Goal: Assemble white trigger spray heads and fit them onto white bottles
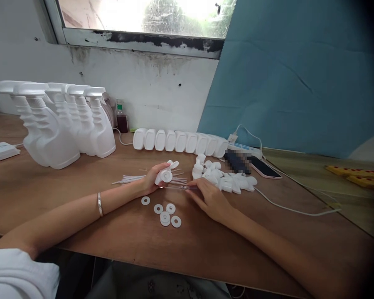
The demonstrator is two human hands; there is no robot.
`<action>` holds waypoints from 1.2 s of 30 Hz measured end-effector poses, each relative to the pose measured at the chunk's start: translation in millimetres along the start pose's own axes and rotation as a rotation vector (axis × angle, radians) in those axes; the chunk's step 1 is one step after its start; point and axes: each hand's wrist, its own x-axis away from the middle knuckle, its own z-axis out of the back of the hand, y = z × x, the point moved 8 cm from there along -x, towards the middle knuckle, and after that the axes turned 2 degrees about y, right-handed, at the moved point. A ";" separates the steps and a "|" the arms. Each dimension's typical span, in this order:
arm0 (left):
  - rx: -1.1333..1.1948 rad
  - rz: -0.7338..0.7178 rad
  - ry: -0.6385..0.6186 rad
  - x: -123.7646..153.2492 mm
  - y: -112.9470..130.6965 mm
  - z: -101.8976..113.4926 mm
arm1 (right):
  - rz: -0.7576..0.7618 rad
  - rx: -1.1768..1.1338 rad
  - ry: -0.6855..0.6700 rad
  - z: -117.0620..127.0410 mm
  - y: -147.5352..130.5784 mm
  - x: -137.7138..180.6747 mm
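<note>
My left hand (152, 177) is closed around a white trigger spray head (166, 176), its round open collar turned toward me. Just right of it, my right hand (210, 199) pinches one end of a thin clear tube (174, 187) with a small fitting near the fingertips. The tube lies level below the spray head; whether they touch I cannot tell. Behind my left hand lies a bundle of thin white tubes (131, 179). Several flat white ring washers (176, 221) lie on the table in front of my hands. A pile of white spray heads (216, 172) sits beyond my right hand.
White spray bottles (56, 137) stand at the left back, with a dark bottle (122, 121) behind them. A row of white bottles (181, 142) lies along the wall. A phone (266, 167), a white cable (294, 209) and yellow pieces (358, 174) are on the right.
</note>
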 end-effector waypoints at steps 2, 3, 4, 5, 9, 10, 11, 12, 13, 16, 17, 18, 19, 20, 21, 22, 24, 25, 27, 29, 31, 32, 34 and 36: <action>0.006 0.016 0.015 -0.4 0.6 1.6 | 0.077 -0.061 0.082 11.9 -6.9 2.4; 0.013 0.031 0.023 -0.6 0.2 2.8 | 0.117 -0.072 0.144 19.7 -11.9 3.6; 0.016 0.048 0.027 -0.7 -0.8 3.8 | 0.150 -0.070 0.217 28.2 -17.2 4.9; 0.016 0.060 0.031 -0.8 -1.8 4.7 | 0.171 -0.058 0.292 36.8 -22.3 6.2; -0.010 0.029 0.045 -0.1 -2.8 7.7 | 0.193 -0.010 0.473 58.3 -37.8 9.0; -0.016 0.022 0.053 0.6 -2.9 8.4 | 0.200 -0.008 0.483 59.7 -40.0 9.0; -0.023 0.017 0.063 1.4 -2.7 8.9 | 0.206 -0.006 0.484 59.8 -41.3 8.8; -0.027 0.017 0.072 2.3 -2.5 9.0 | 0.214 -0.004 0.479 58.8 -42.1 8.8; -0.028 0.017 0.081 3.3 -2.0 8.8 | 0.221 0.008 0.471 57.0 -42.5 8.8; -0.016 0.020 0.090 5.5 -0.1 6.5 | 0.247 0.092 0.418 47.2 -44.5 9.2; -0.011 0.024 0.090 5.9 0.0 5.7 | 0.255 0.125 0.394 43.2 -45.5 9.2; -0.010 0.027 0.090 6.0 -0.1 5.2 | 0.260 0.152 0.372 39.6 -46.6 9.2; -0.015 0.026 0.094 6.0 -0.2 5.2 | 0.269 0.170 0.354 36.5 -48.1 9.2; -0.024 0.024 0.097 5.8 -0.4 5.4 | 0.280 0.175 0.342 34.3 -49.9 9.3; -0.039 0.020 0.098 5.5 -0.7 5.4 | 0.294 0.167 0.333 32.8 -52.1 9.3; -0.060 0.012 0.097 5.3 -0.8 5.0 | 0.315 0.143 0.324 31.7 -54.7 9.4; -0.116 -0.007 0.089 5.2 -0.4 3.0 | 0.366 0.063 0.311 31.2 -60.3 9.9; -0.149 -0.016 0.081 5.4 -0.1 1.3 | 0.390 0.022 0.304 31.3 -62.8 10.3; -0.219 -0.027 0.069 6.2 0.3 -2.2 | 0.425 -0.022 0.288 31.1 -66.5 11.3; -0.275 -0.022 0.062 6.9 0.0 -4.3 | 0.425 -0.012 0.274 30.1 -67.3 11.9; -0.297 -0.013 0.072 6.9 -0.3 -3.6 | 0.411 -0.003 0.255 28.2 -66.4 11.9; -0.293 -0.008 0.081 6.6 -0.5 -2.6 | 0.404 -0.006 0.249 27.2 -65.6 11.6; -0.272 0.007 0.092 5.7 -1.4 -0.7 | 0.403 -0.013 0.247 26.0 -64.9 11.2; -0.253 0.030 0.077 4.9 -3.2 -1.6 | 0.437 0.014 0.261 25.6 -67.0 11.4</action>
